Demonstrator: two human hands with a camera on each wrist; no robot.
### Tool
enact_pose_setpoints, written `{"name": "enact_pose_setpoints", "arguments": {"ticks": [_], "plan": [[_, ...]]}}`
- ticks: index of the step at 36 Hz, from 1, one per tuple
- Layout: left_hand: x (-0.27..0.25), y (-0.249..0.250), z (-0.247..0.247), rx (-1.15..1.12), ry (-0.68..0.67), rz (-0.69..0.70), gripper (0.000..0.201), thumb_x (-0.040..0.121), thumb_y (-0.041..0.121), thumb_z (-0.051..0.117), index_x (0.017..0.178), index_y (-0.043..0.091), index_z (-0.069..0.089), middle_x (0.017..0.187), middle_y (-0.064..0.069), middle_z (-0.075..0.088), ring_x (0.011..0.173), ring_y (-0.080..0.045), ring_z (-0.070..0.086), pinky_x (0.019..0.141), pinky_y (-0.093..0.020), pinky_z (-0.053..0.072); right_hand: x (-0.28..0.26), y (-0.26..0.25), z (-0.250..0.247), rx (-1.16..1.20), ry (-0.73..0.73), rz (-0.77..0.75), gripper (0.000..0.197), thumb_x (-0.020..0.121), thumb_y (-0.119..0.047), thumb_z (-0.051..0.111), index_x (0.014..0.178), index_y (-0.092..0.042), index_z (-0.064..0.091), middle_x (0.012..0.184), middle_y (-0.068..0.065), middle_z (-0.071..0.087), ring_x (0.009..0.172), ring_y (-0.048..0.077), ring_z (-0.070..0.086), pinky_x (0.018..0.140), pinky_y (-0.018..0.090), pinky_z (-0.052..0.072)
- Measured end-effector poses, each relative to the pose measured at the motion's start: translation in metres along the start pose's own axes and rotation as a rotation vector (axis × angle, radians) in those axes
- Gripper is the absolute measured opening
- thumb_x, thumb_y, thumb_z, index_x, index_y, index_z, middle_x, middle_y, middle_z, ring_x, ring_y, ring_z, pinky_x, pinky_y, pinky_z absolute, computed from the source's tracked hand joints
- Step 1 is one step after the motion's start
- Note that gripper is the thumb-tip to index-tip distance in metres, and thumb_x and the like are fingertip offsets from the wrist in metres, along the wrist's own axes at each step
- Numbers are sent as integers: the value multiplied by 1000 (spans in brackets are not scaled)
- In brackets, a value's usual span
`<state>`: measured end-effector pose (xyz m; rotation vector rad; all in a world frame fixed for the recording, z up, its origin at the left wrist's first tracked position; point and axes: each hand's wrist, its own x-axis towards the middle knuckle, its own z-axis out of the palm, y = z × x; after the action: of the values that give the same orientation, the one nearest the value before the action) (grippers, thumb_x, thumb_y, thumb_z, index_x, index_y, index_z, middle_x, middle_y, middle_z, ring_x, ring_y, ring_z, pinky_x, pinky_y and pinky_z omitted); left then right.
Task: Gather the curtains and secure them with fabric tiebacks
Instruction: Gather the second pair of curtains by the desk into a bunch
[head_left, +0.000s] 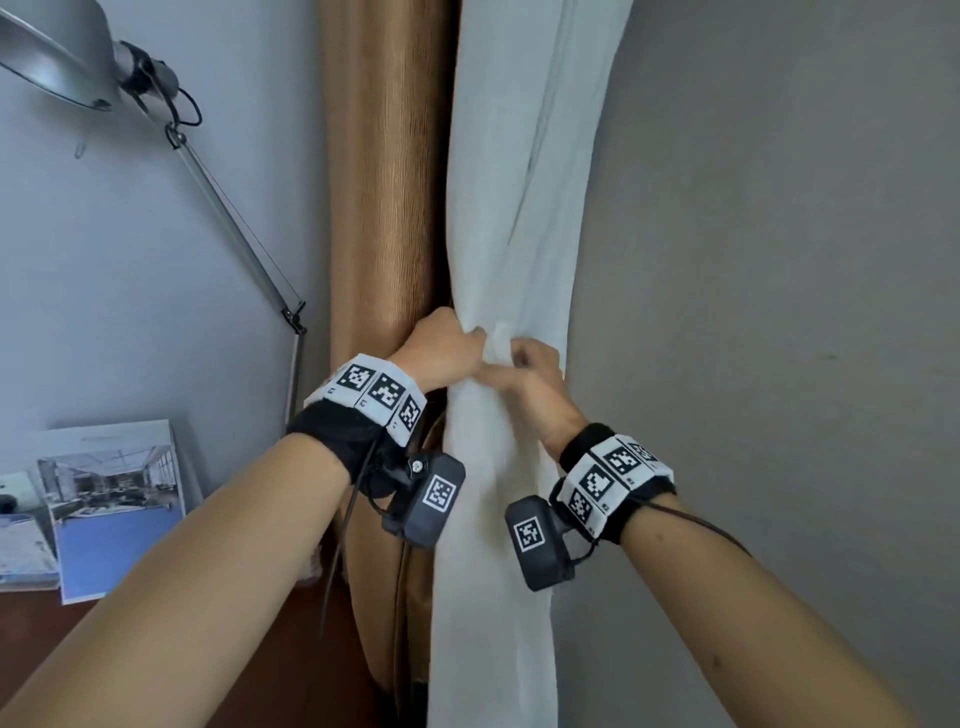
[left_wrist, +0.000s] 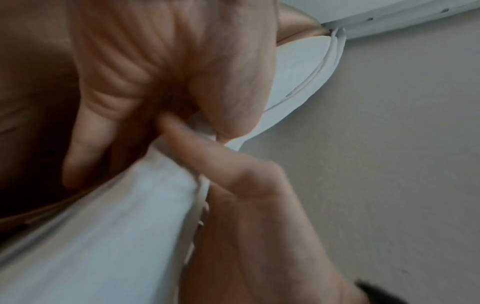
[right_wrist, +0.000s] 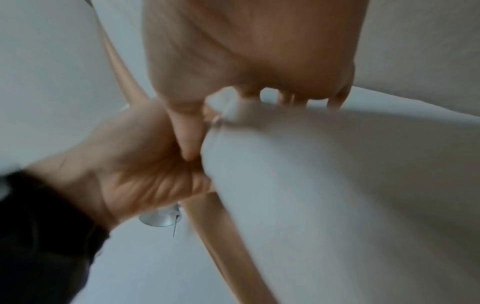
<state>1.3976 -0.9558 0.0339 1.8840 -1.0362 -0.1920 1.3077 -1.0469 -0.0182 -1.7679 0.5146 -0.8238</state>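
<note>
The white curtain (head_left: 498, 218) hangs gathered into a narrow bundle beside the brown curtain (head_left: 384, 208). My left hand (head_left: 470, 338) comes in from the left and grips the white bundle at its pinched waist. Right beside it, my right hand (head_left: 519, 353) pinches a small bunch of white fabric (head_left: 497, 335); whether that is a tieback or a curtain fold I cannot tell. The left wrist view shows the white curtain (left_wrist: 103, 236) under my left hand (left_wrist: 187, 115), with a right finger (left_wrist: 207, 152) reaching in. The right wrist view shows right fingertips (right_wrist: 285, 100) on the white curtain (right_wrist: 337, 195).
A metal desk lamp (head_left: 57, 57) on a jointed arm (head_left: 234, 223) stands at the left. Below it, printed booklets (head_left: 114, 499) lean against the wall over a dark wooden desk (head_left: 52, 639). A bare grey wall (head_left: 779, 312) fills the right side.
</note>
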Motion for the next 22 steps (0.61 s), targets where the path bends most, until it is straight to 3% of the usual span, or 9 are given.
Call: {"name": "enact_pose_setpoints", "arguments": {"ticks": [3,5,8,10,12,13,15,18,22], "plan": [[-4,-6,-14,27,5,0,22,100,15,44,105,2,61,90,-4,62,89,-22,59,65,-24,47,9,8,-10,214,132,77,85,51,-61,75,125,-27,51,137,0,47,123,17,47,102,35,38],[-7,-10,-23,39,10,-8,19,101,15,42,101,5,59,85,-1,58,84,-19,56,62,-22,43,16,10,-17,222,223,147,99,57,-52,76,143,-22,36,147,0,40,128,20,44,106,37,36],[-11,-15,-32,53,7,-15,23,102,15,40,92,7,59,83,-1,57,82,-19,54,59,-20,42,24,14,-23,162,290,165,110,67,-33,82,153,-24,15,154,1,30,136,25,39,115,41,33],[-14,-17,-35,50,7,-32,25,102,16,39,100,3,61,88,-4,59,85,-21,55,62,-22,43,29,19,-24,130,314,173,117,62,-32,86,152,-28,11,151,0,35,133,24,42,115,43,34],[-18,-19,-38,43,20,-42,26,102,16,39,106,1,60,87,-4,58,86,-22,55,62,-23,43,35,24,-25,126,282,178,99,70,-23,83,149,-19,24,137,3,52,120,24,54,107,43,44],[-20,-19,-38,41,28,-38,25,102,15,39,104,2,59,84,-2,56,86,-22,55,60,-21,42,38,26,-26,108,279,158,71,78,-17,77,139,-11,42,125,6,61,110,26,61,100,41,49],[-23,-18,-38,33,49,-29,23,102,14,38,98,4,58,80,1,54,84,-21,54,59,-18,40,37,23,-26,0,323,105,11,87,-13,65,97,-11,69,96,9,70,89,25,65,84,38,54],[-25,-19,-34,-29,82,-23,25,103,13,37,98,5,60,81,1,55,86,-20,54,64,-23,43,28,15,-14,8,320,14,13,91,-8,56,86,-11,67,85,6,66,80,20,60,72,30,50],[-24,-10,-14,-183,56,-54,21,103,20,42,100,14,62,86,0,59,84,-18,57,66,-20,45,-1,-2,18,78,75,-91,24,92,-3,44,96,-10,67,95,4,69,91,18,65,82,29,54]]}}
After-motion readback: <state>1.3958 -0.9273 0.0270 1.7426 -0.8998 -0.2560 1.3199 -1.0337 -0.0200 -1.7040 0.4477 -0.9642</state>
